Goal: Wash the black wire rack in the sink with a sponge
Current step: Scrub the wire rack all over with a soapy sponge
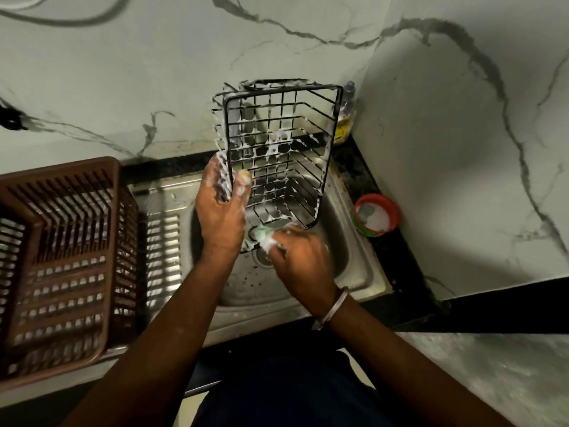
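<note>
— What do we have at the far left?

— We count one brown slatted crate (61, 257), standing on the counter and partly over the ribbed draining board (163, 241).

— And next to that?

— One steel sink (366, 272) with one round bowl. Over it we see two bare hands. The left hand (220, 211) grasps the rack (277, 149) by its left rim wire: the thumb lies on the inner side and the other fingers curl round the outer side, all flecked with foam.

— Where is the rack itself?

— We see one black wire rack, stood on end above the bowl, its open side towards us and its far end up against the marble wall. Its near lower end dips into the bowl. White suds cling to many of the wires.

— And the sponge?

— One green sponge (263, 237), thick with lather, pressed to the rack's near bottom edge. The right hand (303, 257) clasps it, fingers bent round it, so we see only part of it. One metal bangle (331, 308) sits on that wrist.

— Anything further right?

— Two things. One clear bottle (346, 118) with a yellow label stands in the corner just behind the rack, and one red-rimmed tub (375, 214) of pale paste sits on the dark ledge beside the sink.
</note>
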